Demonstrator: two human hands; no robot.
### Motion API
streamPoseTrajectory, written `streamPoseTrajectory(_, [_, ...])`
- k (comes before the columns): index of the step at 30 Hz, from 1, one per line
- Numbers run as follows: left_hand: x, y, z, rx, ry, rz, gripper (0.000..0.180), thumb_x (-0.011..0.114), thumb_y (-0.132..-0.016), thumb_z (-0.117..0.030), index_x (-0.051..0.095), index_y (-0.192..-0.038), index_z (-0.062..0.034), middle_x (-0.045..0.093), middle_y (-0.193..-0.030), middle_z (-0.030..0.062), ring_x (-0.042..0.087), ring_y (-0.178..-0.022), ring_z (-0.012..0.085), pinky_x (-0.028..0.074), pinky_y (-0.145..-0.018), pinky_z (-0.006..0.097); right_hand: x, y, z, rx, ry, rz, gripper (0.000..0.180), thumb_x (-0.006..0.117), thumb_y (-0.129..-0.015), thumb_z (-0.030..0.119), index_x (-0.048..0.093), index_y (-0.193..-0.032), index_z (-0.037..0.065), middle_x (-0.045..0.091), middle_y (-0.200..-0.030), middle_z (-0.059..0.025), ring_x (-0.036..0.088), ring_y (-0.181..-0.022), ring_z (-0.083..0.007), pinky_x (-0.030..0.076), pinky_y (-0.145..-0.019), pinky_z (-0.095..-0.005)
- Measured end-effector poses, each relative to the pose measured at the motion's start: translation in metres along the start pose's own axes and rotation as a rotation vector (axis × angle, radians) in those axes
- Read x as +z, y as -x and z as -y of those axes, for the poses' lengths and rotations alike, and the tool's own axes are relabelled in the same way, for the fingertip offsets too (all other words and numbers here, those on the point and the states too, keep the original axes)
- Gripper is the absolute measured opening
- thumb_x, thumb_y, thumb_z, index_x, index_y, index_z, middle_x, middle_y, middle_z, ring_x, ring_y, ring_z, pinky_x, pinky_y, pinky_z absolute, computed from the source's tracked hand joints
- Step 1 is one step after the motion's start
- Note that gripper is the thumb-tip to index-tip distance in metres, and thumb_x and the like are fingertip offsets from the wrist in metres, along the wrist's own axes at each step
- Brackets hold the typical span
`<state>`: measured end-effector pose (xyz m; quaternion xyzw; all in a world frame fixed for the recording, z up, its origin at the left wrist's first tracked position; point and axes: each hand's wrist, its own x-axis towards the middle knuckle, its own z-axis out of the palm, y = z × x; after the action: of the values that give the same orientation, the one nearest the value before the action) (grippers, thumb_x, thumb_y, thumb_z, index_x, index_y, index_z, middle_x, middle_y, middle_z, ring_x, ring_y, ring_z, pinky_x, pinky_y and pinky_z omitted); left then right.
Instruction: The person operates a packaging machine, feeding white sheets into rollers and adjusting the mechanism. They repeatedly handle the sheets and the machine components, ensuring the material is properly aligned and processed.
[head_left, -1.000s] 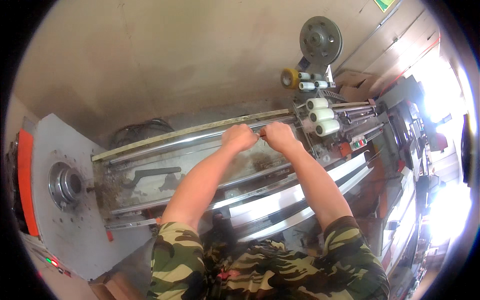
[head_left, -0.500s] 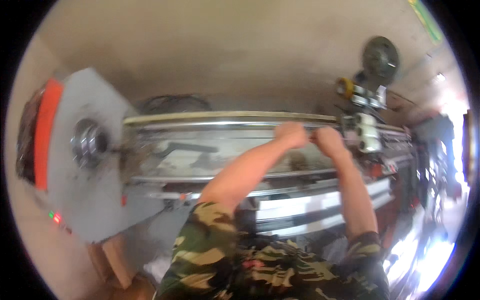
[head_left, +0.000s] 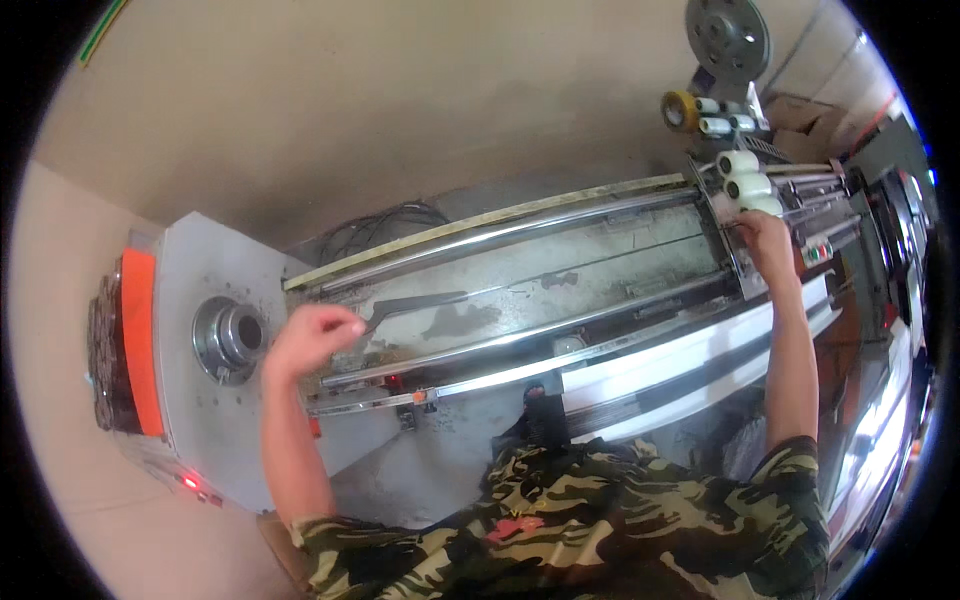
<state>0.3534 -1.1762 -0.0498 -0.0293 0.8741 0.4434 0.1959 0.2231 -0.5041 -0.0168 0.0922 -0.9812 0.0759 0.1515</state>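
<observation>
My left hand [head_left: 312, 342] is above the left end of a long machine bed, close to a round metal chuck [head_left: 232, 338] on a grey housing. Its fingers are pinched together, and whatever they may hold is too small to name. Out to the right, my right hand [head_left: 766, 242] is closed at the metal end plate [head_left: 722, 232], just below several white rollers [head_left: 748, 186]. A thin dark line [head_left: 600, 262] crosses the bed between the hands; I cannot tell whether it is a thread in my fingers. A dark bent-shaped patch [head_left: 415, 303] shows beside my left hand.
Shiny metal rails [head_left: 520, 232] run along both long sides of the bed. An orange panel [head_left: 142, 342] is on the far left of the housing. Behind the rollers stand a yellow roll [head_left: 680, 111] and a grey disc [head_left: 728, 40]. White strips [head_left: 690, 350] lie in front.
My hands were close together over the right part of the bed. They have spread apart, the left toward the chuck, the right to the end plate. The view has also tilted.
</observation>
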Motion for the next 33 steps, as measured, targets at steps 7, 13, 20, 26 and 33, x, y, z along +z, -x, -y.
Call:
streamPoseTrajectory(7, [0.066, 0.043, -0.057, 0.134, 0.061, -0.042, 0.023, 0.075, -0.088, -0.017, 0.074, -0.102, 0.0018, 0.072, -0.084, 0.0065, 0.064, -0.076, 0.0104, 0.051, -0.069, 0.029, -0.03, 0.049, -0.041, -0.016, -0.028, -0.141, 0.02, 0.069, -0.083, 0.001, 0.073, -0.103, 0.001, 0.072, -0.101, -0.0174, 0.07, -0.093, -0.0363, 0.055, -0.083, -0.0403])
streamPoseTrajectory(13, [0.095, 0.075, -0.075, 0.196, -0.025, -0.068, 0.023, 0.075, -0.087, -0.013, 0.073, -0.105, 0.0011, 0.073, -0.088, 0.0104, 0.066, -0.076, 0.0127, 0.052, -0.069, 0.029, -0.022, 0.084, -0.068, 0.082, -0.064, -0.147, 0.022, 0.071, -0.084, 0.0, 0.073, -0.106, 0.0, 0.074, -0.107, -0.0164, 0.071, -0.098, -0.0335, 0.055, -0.089, -0.0379])
streamPoseTrajectory(20, [0.124, 0.12, -0.102, 0.307, -0.159, -0.192, 0.02, 0.075, -0.083, -0.008, 0.074, -0.103, -0.0018, 0.071, -0.083, 0.0105, 0.064, -0.068, 0.0168, 0.051, -0.065, 0.03, -0.012, 0.111, -0.134, 0.167, -0.159, -0.16, 0.022, 0.071, -0.085, -0.001, 0.072, -0.107, -0.002, 0.074, -0.107, -0.0176, 0.073, -0.096, -0.0288, 0.057, -0.086, -0.035])
streamPoseTrajectory(26, [0.18, 0.119, -0.12, 0.183, -0.24, -0.232, 0.025, 0.077, -0.082, -0.02, 0.075, -0.103, -0.0069, 0.07, -0.083, 0.0107, 0.067, -0.071, 0.0251, 0.053, -0.068, 0.035, 0.022, 0.125, -0.194, 0.144, -0.424, -0.248, 0.028, 0.063, -0.086, -0.003, 0.072, -0.112, 0.001, 0.073, -0.115, -0.0142, 0.069, -0.106, -0.0258, 0.054, -0.092, -0.0341])
streamPoseTrajectory(33, [0.288, 0.081, -0.132, 0.098, -0.095, 0.027, 0.021, 0.072, -0.09, -0.019, 0.074, -0.096, 0.001, 0.071, -0.079, 0.0084, 0.064, -0.069, 0.0157, 0.05, -0.065, 0.031, -0.009, 0.134, -0.064, -0.176, -0.441, -0.526, 0.016, 0.066, -0.083, 0.007, 0.072, -0.098, 0.007, 0.071, -0.111, -0.0133, 0.068, -0.103, -0.0324, 0.056, -0.088, -0.0408])
